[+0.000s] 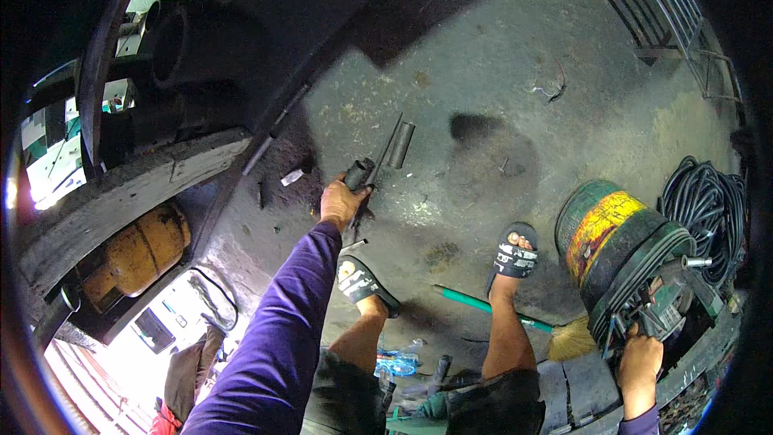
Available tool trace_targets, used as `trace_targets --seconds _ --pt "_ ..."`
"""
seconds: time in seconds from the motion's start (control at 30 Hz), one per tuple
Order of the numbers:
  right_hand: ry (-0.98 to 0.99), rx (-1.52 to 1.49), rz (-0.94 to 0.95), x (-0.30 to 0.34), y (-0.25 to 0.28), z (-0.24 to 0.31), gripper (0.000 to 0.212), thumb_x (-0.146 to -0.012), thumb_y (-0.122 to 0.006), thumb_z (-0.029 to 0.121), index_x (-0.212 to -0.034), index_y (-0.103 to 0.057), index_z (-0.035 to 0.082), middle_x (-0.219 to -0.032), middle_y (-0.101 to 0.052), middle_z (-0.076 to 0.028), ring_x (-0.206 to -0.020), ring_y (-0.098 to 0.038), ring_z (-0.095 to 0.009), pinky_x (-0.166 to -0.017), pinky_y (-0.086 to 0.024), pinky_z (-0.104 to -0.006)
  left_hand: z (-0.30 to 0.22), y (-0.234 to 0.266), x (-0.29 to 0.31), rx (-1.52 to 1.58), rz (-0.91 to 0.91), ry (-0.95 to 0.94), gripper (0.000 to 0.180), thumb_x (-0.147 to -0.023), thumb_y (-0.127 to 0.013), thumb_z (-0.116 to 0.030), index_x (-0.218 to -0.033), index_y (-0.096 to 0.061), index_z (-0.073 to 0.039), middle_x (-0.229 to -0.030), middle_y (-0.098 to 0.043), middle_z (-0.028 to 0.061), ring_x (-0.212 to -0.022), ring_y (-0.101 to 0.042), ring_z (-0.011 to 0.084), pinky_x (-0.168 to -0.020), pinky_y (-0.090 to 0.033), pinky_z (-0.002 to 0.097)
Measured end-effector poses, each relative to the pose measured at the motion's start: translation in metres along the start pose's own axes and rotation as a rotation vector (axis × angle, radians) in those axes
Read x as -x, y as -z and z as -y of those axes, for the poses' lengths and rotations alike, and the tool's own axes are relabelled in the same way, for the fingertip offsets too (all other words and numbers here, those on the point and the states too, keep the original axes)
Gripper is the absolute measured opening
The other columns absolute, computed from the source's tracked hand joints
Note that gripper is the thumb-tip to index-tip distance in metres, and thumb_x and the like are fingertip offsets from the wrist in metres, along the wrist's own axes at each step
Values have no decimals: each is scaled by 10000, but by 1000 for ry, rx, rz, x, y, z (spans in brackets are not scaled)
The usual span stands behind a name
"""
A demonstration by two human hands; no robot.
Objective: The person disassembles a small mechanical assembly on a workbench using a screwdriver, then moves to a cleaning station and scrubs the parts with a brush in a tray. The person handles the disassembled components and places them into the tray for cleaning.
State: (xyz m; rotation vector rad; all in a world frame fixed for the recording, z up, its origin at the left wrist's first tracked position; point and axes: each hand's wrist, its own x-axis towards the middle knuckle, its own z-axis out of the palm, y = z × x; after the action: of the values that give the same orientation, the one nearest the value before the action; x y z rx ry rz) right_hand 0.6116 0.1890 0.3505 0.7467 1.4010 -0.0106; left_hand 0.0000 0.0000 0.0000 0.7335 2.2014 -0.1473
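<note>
My left hand [341, 200] reaches out low over the concrete floor, fingers closed around a short dark metal tube [357, 175]. A long, thin, pointed metal rod [390, 141] passes beside that hand; whether the fingers grip it too, I cannot tell. Just beyond lies a second dark tube [402, 145]. On the far right side, my right hand [642, 358] is down among jumbled metal tools [656, 314] next to a drum [602, 234] painted green and yellow. Its fingers are curled, and what they hold is hidden.
Coiled black cable [705, 213] lies beyond the drum. A green-handled broom [491, 308] is on the floor by my sandalled feet. An orange gas cylinder [137, 258] rests at the left under a concrete ledge [137, 193]. A metal rack [656, 0] stands at the far right.
</note>
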Motion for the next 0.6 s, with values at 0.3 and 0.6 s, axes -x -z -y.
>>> trace_targets --seconds 0.3,0.6 --pt "-94 -94 66 17 6 18 433 -1007 -576 187 -1432 -549 109 -992 -794 -70 -915 -784 -267 -778 -608 -378 -56 -12 3 -59 34 162 513 -820 -819 -395 -1250 -739 -127 -1215 -750 201 -1166 -708 381 -1006 -564 466" --pt "-70 -403 -11 25 -7 27 413 -1022 -530 188 -1420 -554 81 -1141 -764 -154 -954 -783 -314 -792 -627 -430 -9 -7 -14 -81 26 61 526 -816 -795 -395 -1071 -748 62 -1138 -739 295 -1077 -716 438 -940 -568 475"
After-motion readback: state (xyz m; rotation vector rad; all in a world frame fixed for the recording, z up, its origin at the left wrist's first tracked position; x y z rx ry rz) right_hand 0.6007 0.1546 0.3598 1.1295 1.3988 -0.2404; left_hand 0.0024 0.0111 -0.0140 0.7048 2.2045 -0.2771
